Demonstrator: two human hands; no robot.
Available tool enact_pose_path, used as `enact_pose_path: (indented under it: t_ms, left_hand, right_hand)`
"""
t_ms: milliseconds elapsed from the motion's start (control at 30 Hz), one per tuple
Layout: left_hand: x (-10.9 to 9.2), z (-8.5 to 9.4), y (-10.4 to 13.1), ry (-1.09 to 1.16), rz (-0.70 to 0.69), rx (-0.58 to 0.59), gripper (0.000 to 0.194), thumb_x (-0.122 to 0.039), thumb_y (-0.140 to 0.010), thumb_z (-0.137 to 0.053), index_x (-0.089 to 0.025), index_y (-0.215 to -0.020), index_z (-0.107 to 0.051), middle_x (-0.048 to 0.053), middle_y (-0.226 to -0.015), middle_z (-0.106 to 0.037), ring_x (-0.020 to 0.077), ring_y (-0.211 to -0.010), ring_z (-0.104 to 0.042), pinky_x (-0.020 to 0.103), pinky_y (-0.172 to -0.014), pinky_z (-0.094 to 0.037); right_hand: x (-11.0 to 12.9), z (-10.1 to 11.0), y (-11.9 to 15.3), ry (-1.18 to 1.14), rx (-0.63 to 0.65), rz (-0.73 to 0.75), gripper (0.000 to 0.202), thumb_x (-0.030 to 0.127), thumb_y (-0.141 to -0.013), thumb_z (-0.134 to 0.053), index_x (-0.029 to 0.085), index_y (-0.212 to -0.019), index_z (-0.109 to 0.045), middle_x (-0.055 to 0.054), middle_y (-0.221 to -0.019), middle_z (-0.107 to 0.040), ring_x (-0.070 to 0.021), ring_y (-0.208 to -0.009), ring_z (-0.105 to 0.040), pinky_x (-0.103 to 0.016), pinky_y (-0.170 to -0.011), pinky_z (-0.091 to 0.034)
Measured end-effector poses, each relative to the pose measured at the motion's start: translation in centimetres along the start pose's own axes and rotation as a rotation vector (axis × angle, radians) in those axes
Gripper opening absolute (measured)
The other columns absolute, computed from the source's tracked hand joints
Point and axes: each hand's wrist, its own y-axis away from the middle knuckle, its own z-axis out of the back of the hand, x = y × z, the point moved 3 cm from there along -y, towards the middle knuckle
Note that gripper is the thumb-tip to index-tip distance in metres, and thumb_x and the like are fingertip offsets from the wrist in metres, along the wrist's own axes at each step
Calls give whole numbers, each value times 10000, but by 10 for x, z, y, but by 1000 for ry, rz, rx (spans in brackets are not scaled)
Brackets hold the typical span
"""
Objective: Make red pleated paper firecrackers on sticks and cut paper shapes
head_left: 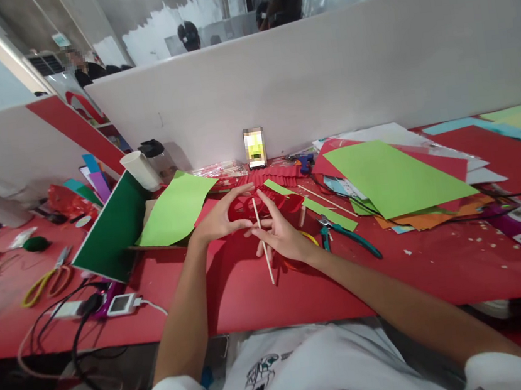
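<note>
A thin pale wooden stick (269, 266) stands nearly upright between my hands, over the red tabletop. My right hand (287, 235) holds it near the middle, with the index finger stretched upward along the upper part. My left hand (218, 219) is curved into a C shape, its fingers apart from its thumb and the thumb tip close to the stick. Curled red paper (290, 203) shows between and behind the hands; whether the left fingers touch it I cannot tell. Teal-handled pliers (349, 238) and a yellow ring-shaped roll (310, 237), partly hidden, lie beside my right hand.
Light green sheets lie left (177, 208) and right (395, 175) on stacked paper. A dark green board (113, 229) leans at left, near scissors (52, 277) and a cabled power strip (105, 299). A phone (255, 148) stands against the white partition (322, 80).
</note>
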Motion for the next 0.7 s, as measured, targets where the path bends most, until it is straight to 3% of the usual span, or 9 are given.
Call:
enact_pose_path:
  t_ms: [67,300,500,700]
  left_hand:
    - [-3,-1,-1,-57,-32,2,880,-621,-855,-819,-338,-1614,-474,147,-1635,-512,367,-1413,-580,592,-1208,-460]
    - [-12,1,-1,-203,-71,6,669,-506,-933,-777,-350,-1543,-552,109,-1618,-533,343,-1485,-512,609,-1247,-412]
    - [-8,-6,0,-330,11,-41,705,-275,-917,-769,-331,-1572,-513,97,-1399,-683,297,-1238,-641,556,-1110,-510]
    - [-5,-12,-3,-415,-24,-72,559,-252,-909,-757,-287,-1448,-613,93,-1281,-735,291,-1166,-668,545,-1063,-514]
  right_hand:
    - [0,0,0,-14,5,1,940,315,-1068,-591,439,-1709,86,-72,-1126,-717,-152,-634,-743,-257,-446,-620]
    - [-1,-1,1,-47,16,22,949,304,-1066,-582,407,-1709,110,26,-879,-665,-141,-571,-713,-208,-406,-562]
    - [1,1,2,-41,36,36,933,269,-1070,-555,386,-1708,114,34,-850,-676,-125,-508,-671,-179,-367,-485]
    - [-2,3,2,-31,36,60,889,324,-1093,-527,389,-1707,112,-1,-922,-721,-103,-482,-639,-167,-357,-437]
